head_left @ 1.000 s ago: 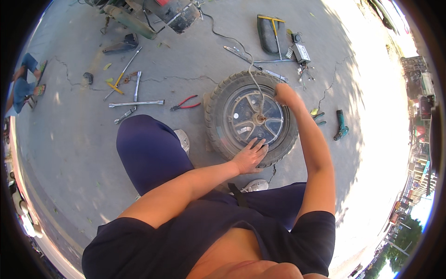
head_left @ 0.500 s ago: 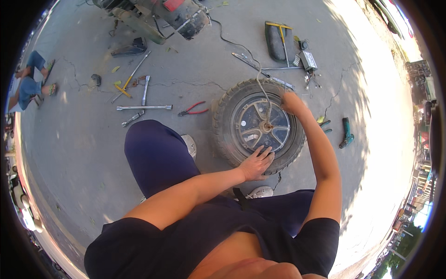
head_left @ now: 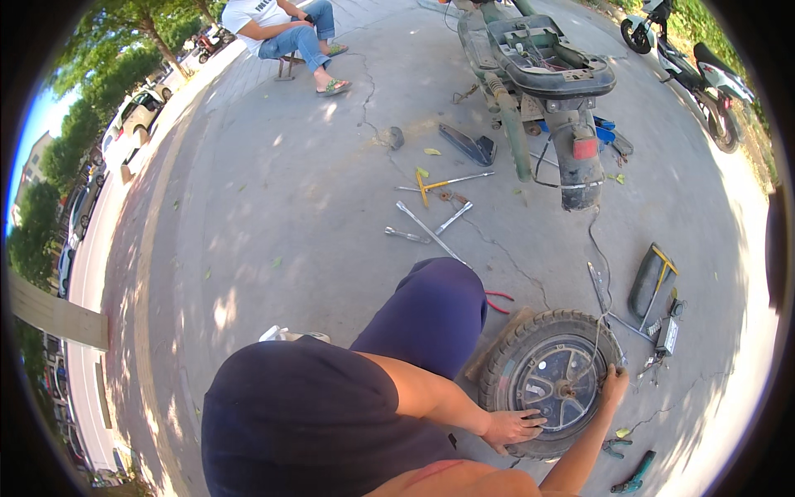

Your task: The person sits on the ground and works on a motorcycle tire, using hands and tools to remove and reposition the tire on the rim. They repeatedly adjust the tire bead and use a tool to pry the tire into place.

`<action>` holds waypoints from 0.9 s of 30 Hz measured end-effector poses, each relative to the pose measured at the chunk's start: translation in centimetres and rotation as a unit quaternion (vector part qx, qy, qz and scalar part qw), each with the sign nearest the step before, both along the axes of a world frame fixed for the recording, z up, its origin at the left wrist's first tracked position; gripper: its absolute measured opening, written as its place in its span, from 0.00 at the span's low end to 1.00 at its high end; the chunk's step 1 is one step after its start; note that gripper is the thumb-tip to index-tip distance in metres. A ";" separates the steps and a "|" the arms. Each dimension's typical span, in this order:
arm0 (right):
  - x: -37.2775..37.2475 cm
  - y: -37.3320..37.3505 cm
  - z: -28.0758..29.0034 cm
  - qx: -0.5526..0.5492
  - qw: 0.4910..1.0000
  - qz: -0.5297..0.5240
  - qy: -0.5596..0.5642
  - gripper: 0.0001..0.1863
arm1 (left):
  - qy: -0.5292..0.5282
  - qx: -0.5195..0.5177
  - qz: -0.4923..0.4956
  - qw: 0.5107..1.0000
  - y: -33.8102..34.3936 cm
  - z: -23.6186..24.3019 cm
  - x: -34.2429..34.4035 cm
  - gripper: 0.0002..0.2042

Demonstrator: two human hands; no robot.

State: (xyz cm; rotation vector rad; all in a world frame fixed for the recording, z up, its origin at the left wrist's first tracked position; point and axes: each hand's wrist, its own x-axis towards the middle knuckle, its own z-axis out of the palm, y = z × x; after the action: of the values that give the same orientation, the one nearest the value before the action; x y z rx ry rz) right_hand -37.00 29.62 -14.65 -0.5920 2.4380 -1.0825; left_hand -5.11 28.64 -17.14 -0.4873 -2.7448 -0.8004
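A scooter wheel (head_left: 556, 374) with a black knobbly tyre and a spoked hub lies flat on the pavement. A thin cable (head_left: 608, 290) rises from near its axle. My left hand (head_left: 513, 429) rests flat with fingers stretched over the near side of the rim. My right hand (head_left: 614, 384) is closed at the tyre's right edge; what its fingers grip is too small to make out. Red-handled pliers (head_left: 498, 303) lie beyond the wheel's left side, partly hidden by my knee. Green-handled pliers (head_left: 615, 448) lie to the right of my right forearm.
A stripped scooter body (head_left: 551, 62) stands ahead. Socket wrenches (head_left: 431, 228) and a yellow T-handle wrench (head_left: 424, 189) lie left of it. At right are a dark pad (head_left: 647, 282), a silver box with wires (head_left: 667, 335) and a teal power tool (head_left: 636, 475). A person (head_left: 286, 29) sits far left.
My view has swung up and left, bringing the scooter body and seated person into fuller view. Both hands stay at the wheel, the right one now lower on the tyre's right edge.
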 end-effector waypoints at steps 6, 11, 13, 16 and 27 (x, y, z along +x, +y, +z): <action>-2.3 1.3 -2.9 -0.033 0.996 0.013 0.086 0.13 | 0.003 0.007 -0.006 1.000 -0.3 0.3 -0.6 0.46; -1.9 1.1 -3.6 -0.028 0.996 -0.003 0.084 0.14 | 0.001 0.017 -0.002 1.000 0.0 0.3 -0.5 0.46; -2.0 0.8 -3.1 0.039 0.989 -0.009 0.139 0.15 | -0.002 0.009 -0.005 1.000 -0.2 0.2 -0.3 0.46; -2.0 -0.2 -0.2 0.056 0.985 -0.014 0.163 0.15 | -0.003 0.004 0.001 1.000 0.2 -0.1 0.2 0.46; 0.9 -1.8 0.7 -0.238 0.924 -0.090 -0.285 0.10 | -0.016 -0.056 0.013 0.998 -0.6 1.6 0.1 0.46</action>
State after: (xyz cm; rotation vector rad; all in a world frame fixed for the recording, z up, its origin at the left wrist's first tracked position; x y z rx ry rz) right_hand -36.14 27.82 -13.95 -0.1428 1.7509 -1.6692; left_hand -5.01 28.05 -15.53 -0.4631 -2.8315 -0.6564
